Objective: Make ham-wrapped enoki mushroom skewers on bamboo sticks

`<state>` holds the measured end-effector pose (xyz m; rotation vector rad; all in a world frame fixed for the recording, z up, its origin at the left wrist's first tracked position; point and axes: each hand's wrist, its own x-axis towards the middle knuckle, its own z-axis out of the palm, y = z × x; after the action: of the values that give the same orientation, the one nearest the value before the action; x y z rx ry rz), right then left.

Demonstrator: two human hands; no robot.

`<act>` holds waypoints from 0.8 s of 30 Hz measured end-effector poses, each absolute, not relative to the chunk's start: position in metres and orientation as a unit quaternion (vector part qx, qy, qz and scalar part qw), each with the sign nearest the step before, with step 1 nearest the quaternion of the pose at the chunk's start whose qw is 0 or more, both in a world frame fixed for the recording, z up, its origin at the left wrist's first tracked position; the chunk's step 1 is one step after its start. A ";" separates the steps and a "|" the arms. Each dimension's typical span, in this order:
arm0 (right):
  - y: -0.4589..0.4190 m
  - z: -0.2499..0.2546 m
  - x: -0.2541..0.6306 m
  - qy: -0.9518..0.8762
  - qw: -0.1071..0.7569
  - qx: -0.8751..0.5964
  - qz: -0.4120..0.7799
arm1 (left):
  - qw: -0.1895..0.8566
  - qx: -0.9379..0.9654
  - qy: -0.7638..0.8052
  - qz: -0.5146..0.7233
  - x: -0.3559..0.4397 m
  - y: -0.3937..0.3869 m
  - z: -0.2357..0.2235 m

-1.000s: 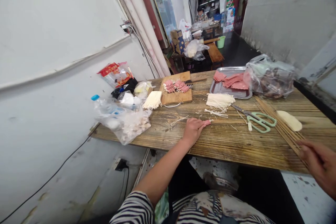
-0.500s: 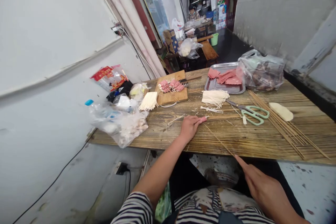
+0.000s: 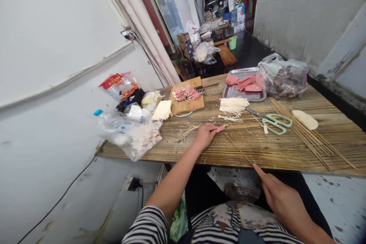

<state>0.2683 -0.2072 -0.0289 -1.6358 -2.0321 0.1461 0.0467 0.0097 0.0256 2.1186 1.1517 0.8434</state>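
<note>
Right now your left hand point(image 3: 205, 136) has its fingertips pinched together on a small pink roll point(image 3: 221, 128), held against the wooden table point(image 3: 271, 152), while your right hand point(image 3: 281, 194) is closed on the near end of a thin stick point(image 3: 238, 146). Its tip lies just beside the roll, seemingly apart from it. Gripped so far back, the stick could bow or skid off the roll and prick your left fingers; a loose pinch could let the wrap uncurl, and too hard a squeeze could push its filling out. Just beyond your fingertips lie pale mushrooms point(image 3: 233, 106), with scissors point(image 3: 276, 125) to their right and, past those, loose sticks point(image 3: 310, 137) that a dragging right sleeve might scatter. Stray strands point(image 3: 192, 130) litter the grained wood left of your left fingers. Farther from them stand a chopping board point(image 3: 188, 84) and a metal tray point(image 3: 228, 93) of pink slices point(image 3: 248, 83); past the table's far edge, a low bench point(image 3: 228, 54) and a green bucket point(image 3: 232, 42) stand between worn pale walls.
</note>
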 end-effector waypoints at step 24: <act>-0.200 -0.028 0.263 -0.743 0.263 -0.613 0.063 | 0.288 0.808 0.422 0.294 0.046 0.013 0.030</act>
<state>0.2630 -0.2000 -0.0276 -1.6564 -2.0078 0.1715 0.0461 0.0126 0.0303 2.1569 1.1255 0.7848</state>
